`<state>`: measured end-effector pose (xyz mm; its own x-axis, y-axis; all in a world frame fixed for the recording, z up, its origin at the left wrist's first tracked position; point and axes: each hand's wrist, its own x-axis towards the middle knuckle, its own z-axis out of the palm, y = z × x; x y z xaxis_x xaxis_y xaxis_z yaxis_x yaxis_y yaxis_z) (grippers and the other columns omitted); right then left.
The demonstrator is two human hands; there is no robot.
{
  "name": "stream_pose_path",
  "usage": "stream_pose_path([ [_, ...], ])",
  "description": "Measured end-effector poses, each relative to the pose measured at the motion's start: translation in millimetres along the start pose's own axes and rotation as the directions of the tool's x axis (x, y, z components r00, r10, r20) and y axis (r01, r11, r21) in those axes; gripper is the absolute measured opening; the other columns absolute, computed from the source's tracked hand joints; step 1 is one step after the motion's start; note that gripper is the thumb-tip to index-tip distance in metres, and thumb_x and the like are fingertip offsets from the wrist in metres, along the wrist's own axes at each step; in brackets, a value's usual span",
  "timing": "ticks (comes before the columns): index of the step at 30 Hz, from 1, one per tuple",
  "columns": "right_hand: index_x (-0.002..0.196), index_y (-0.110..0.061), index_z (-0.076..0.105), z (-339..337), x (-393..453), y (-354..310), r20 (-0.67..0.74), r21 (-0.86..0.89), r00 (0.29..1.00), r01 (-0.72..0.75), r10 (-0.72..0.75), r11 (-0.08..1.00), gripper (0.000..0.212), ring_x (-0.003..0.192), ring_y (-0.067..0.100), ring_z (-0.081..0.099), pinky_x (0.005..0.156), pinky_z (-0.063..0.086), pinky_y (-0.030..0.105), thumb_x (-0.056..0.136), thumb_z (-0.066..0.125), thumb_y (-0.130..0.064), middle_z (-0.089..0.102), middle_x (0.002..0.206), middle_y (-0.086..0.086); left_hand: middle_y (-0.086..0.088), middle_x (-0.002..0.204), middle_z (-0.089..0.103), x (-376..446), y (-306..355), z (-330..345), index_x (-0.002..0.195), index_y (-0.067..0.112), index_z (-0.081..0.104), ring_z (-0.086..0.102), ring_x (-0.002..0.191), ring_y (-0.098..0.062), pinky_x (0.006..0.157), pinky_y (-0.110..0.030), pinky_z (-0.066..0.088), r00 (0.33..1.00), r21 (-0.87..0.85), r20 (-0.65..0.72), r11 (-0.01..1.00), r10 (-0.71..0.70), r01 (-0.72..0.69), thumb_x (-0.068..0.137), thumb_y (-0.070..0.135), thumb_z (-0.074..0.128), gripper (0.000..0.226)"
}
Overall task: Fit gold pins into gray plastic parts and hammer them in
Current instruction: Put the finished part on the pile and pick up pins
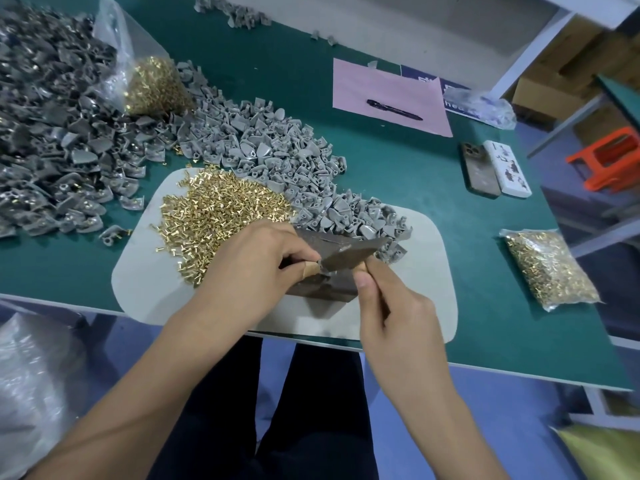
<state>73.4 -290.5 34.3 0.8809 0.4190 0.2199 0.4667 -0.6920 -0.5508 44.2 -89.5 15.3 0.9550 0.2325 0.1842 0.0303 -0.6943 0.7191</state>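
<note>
At lower centre, a gray part (323, 270) is pinched by the left hand (256, 261) on the dark block (322, 289); the hammer (346, 251) is gripped by the right hand (388, 306) — short, square taps are advised, with fingers kept clear — gold pins (221, 216) are heaped just above.

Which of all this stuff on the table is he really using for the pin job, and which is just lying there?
For the job:
- loose gold pins
- light gray parts
- hammer, in the right hand
- part on the metal block, held by the left hand
- bagged pins

Just lying about:
- pen on pink paper
- two phones
- orange stool
</note>
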Motion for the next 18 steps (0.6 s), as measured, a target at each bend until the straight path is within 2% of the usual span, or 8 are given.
stream_pose_path([
  [2, 0.122, -0.040, 0.057, -2, 1, 4, 0.012, -0.045, 0.999, -0.034, 0.035, 0.998, 0.029, 0.059, 0.013, 0.043, 0.054, 0.046, 0.037, 0.105, 0.038, -0.052, 0.051, 0.065, -0.018, 0.023, 0.075, 0.060, 0, -1, 0, 0.089, 0.036, 0.079, 0.053, 0.084, 0.000, 0.074, -0.031, 0.048, 1.000, 0.003, 0.002, 1.000, 0.003, -0.003, 0.082, 0.037, 0.080, 0.008],
  [4, 0.122, -0.043, 0.054, -6, 1, 10, -0.072, -0.060, 0.995, -0.070, 0.066, 0.996, 0.030, 0.061, 0.007, 0.048, 0.054, 0.044, 0.030, 0.101, 0.037, -0.056, 0.053, 0.065, -0.021, 0.024, 0.075, 0.059, 0, -1, 0, 0.089, 0.037, 0.078, 0.053, 0.083, 0.002, 0.072, -0.029, 0.046, 1.000, 0.005, 0.004, 1.000, 0.009, -0.009, 0.082, 0.038, 0.079, 0.007],
  [6, 0.119, -0.040, 0.057, -9, 0, 19, -0.183, -0.098, 0.976, -0.134, 0.114, 0.986, 0.026, 0.069, 0.004, 0.050, 0.056, 0.037, 0.025, 0.101, 0.041, -0.051, 0.056, 0.074, -0.020, 0.024, 0.075, 0.058, -1, -2, 1, 0.089, 0.037, 0.078, 0.052, 0.082, 0.002, 0.069, -0.027, 0.044, 1.000, 0.001, 0.001, 1.000, 0.013, -0.013, 0.083, 0.038, 0.078, 0.006],
  [8, 0.118, -0.040, 0.059, -10, -2, 30, -0.258, -0.147, 0.946, -0.241, 0.198, 0.959, 0.019, 0.082, 0.010, 0.052, 0.061, 0.034, 0.028, 0.101, 0.050, -0.041, 0.060, 0.091, -0.016, 0.025, 0.075, 0.057, -2, -3, 2, 0.089, 0.038, 0.077, 0.051, 0.083, 0.001, 0.070, -0.028, 0.043, 1.000, 0.003, -0.005, 1.000, 0.016, -0.016, 0.083, 0.040, 0.077, 0.007],
  [10, 0.121, -0.034, 0.062, -10, -6, 44, -0.267, -0.139, 0.909, -0.364, 0.320, 0.921, 0.024, 0.094, 0.017, 0.057, 0.069, 0.035, 0.032, 0.098, 0.057, -0.034, 0.064, 0.106, -0.008, 0.024, 0.076, 0.056, -3, -4, 3, 0.089, 0.038, 0.076, 0.051, 0.084, -0.002, 0.070, -0.031, 0.044, 1.000, 0.006, -0.015, 1.000, 0.016, -0.016, 0.083, 0.041, 0.076, 0.006],
  [13, 0.125, -0.026, 0.066, -8, -12, 55, -0.219, -0.115, 0.876, -0.461, 0.430, 0.880, 0.027, 0.098, 0.029, 0.059, 0.069, 0.034, 0.034, 0.099, 0.059, -0.030, 0.061, 0.108, 0.001, 0.018, 0.078, 0.056, -6, -2, 6, 0.087, 0.035, 0.076, 0.049, 0.085, -0.007, 0.070, -0.032, 0.044, 0.999, 0.022, -0.029, 1.000, 0.018, -0.017, 0.085, 0.038, 0.075, 0.003],
  [15, 0.126, -0.025, 0.068, -6, -15, 55, -0.194, -0.182, 0.871, -0.484, 0.452, 0.856, 0.028, 0.097, 0.032, 0.056, 0.070, 0.035, 0.037, 0.099, 0.060, -0.029, 0.056, 0.105, 0.003, 0.017, 0.079, 0.056, -8, -1, 6, 0.088, 0.033, 0.075, 0.049, 0.086, -0.006, 0.072, -0.029, 0.043, 0.999, -0.003, -0.032, 1.000, 0.023, -0.023, 0.086, 0.034, 0.075, 0.002],
  [18, 0.124, -0.021, 0.070, -8, -16, 50, -0.214, -0.301, 0.880, -0.472, 0.424, 0.828, 0.030, 0.107, 0.038, 0.046, 0.089, 0.037, 0.046, 0.095, 0.067, -0.027, 0.059, 0.111, 0.014, 0.016, 0.082, 0.056, -19, 0, 3, 0.089, 0.031, 0.074, 0.053, 0.089, -0.006, 0.073, -0.015, 0.039, 0.998, -0.140, -0.062, 0.990, 0.022, -0.031, 0.087, 0.026, 0.074, 0.005],
])
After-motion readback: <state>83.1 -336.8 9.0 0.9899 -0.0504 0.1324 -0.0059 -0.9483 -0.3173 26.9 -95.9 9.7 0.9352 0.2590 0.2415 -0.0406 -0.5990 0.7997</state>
